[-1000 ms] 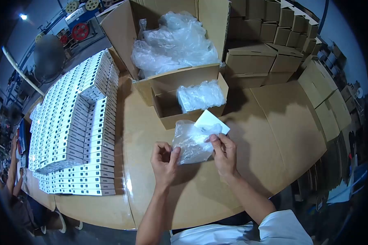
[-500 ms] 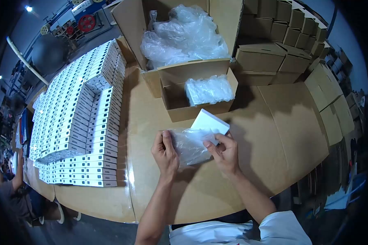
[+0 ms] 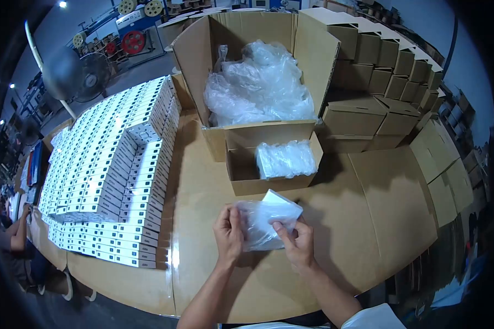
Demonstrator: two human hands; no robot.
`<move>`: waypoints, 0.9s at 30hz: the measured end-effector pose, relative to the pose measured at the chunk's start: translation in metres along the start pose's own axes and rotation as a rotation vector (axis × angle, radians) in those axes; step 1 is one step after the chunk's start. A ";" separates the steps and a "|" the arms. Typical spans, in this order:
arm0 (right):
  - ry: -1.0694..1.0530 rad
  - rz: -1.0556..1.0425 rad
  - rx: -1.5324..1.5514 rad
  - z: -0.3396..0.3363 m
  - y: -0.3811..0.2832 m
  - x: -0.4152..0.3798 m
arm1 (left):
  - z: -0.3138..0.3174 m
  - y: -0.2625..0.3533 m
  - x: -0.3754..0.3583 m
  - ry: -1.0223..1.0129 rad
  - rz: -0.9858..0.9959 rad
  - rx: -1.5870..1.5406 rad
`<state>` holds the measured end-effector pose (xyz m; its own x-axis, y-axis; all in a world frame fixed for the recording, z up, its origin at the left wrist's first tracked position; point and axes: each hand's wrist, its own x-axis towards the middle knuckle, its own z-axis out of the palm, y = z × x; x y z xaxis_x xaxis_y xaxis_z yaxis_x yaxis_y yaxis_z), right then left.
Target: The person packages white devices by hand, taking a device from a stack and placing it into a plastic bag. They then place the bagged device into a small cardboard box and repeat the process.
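Observation:
My left hand (image 3: 229, 233) is closed on the left edge of a clear plastic bag (image 3: 256, 229), pinching it between thumb and fingers. A flat white box (image 3: 281, 203) is partly inside the bag, its upper corner sticking out at the top. My right hand (image 3: 298, 241) grips the white box and the bag together at the lower right, thumb in front and fingers behind. Just beyond my hands stands a small open carton (image 3: 244, 188). Several bagged white boxes (image 3: 287, 159) sit in its right part.
A large carton (image 3: 194, 71) full of crumpled clear bags (image 3: 258, 88) stands behind. Stacked small white boxes (image 3: 101, 170) cover the table's left side. Brown cartons (image 3: 354, 118) are piled at the right. A co-worker (image 3: 17, 238) is at the far left.
The white box has gone deeper into the bag, with less of it showing. My right hand has moved slightly closer to my left. The camera view has tilted up.

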<state>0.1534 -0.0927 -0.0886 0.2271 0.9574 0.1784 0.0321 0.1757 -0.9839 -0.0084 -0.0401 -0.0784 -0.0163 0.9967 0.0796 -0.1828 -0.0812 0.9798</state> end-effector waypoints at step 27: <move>0.120 -0.407 0.380 -0.029 -0.060 0.058 | 0.006 -0.001 -0.010 -0.339 -0.014 0.118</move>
<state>0.1933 -0.0540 -0.0192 0.3794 0.7666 0.5181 -0.2074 0.6162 -0.7598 -0.0020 -0.0501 -0.0791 0.3157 0.9433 0.1028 -0.0654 -0.0864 0.9941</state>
